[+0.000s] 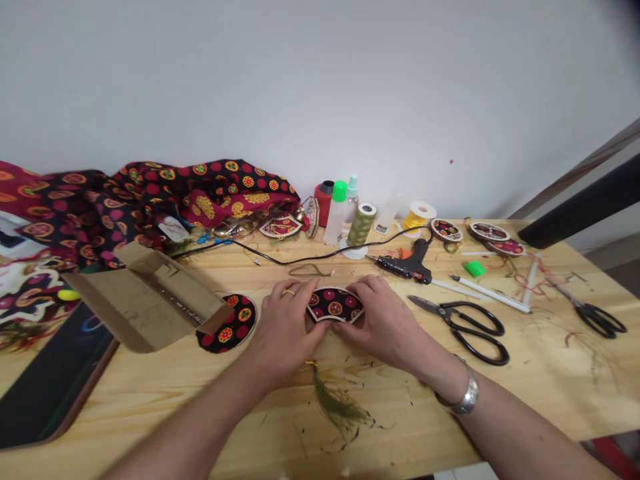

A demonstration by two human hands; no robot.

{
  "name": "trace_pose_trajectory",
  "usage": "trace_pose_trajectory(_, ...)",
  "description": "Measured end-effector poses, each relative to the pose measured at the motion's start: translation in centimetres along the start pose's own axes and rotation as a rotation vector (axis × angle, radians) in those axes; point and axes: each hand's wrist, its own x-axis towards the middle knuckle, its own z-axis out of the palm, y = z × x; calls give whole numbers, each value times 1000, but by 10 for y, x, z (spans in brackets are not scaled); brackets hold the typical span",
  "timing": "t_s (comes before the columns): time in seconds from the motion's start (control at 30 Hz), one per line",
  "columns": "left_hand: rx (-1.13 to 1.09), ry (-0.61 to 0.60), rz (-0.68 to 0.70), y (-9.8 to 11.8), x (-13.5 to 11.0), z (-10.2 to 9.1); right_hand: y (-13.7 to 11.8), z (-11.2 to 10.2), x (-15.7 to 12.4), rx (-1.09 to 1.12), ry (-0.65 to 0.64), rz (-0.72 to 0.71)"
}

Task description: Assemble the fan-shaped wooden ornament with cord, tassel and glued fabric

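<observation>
A small fan-shaped piece (335,304) covered in black cloth with red and orange dots lies on the wooden table (540,387). My left hand (287,327), with a ring on one finger, grips its left end with curled fingers. My right hand (383,323), a metal bracelet at the wrist, grips its right end the same way. A green tassel (336,400) lies on the table just in front of my hands. A round patch of the same dotted cloth (231,323) lies to the left of my left hand.
An open cardboard box (145,300) sits left. Patterned fabric (150,193) is heaped at the back left. A black glue gun (407,265), large black scissors (467,327), thread spools (361,225), bottles (336,213) and more covered pieces (490,232) lie behind and right. Smaller scissors (597,319) lie far right.
</observation>
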Motion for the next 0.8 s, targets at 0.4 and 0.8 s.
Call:
trace_pose_trajectory(0.4, -3, -25, -9, 3, 0, -1, 0, 3, 1, -17, 50, -28)
trace_pose_trajectory(0.8, -82, 12, -11, 1, 0, 1, 1, 4, 0, 18, 81, -11)
